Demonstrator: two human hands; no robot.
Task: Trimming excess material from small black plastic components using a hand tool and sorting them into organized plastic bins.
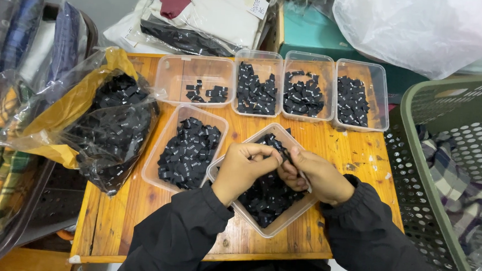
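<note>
With the left hand [243, 164] and right hand [312, 176] both pinched shut on one small black woven label [282, 153] above the nearest clear tub [280, 224], a slipped pinch could drop it unnoticed among the loose labels [268, 196] below.

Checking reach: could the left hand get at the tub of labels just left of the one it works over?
Probably yes: the left hand is right beside that tub, which is open-topped with nothing between.

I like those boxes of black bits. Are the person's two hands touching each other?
Touching. The head view shows the left hand and right hand meeting at the fingertips over the clear tub of black labels.
</note>
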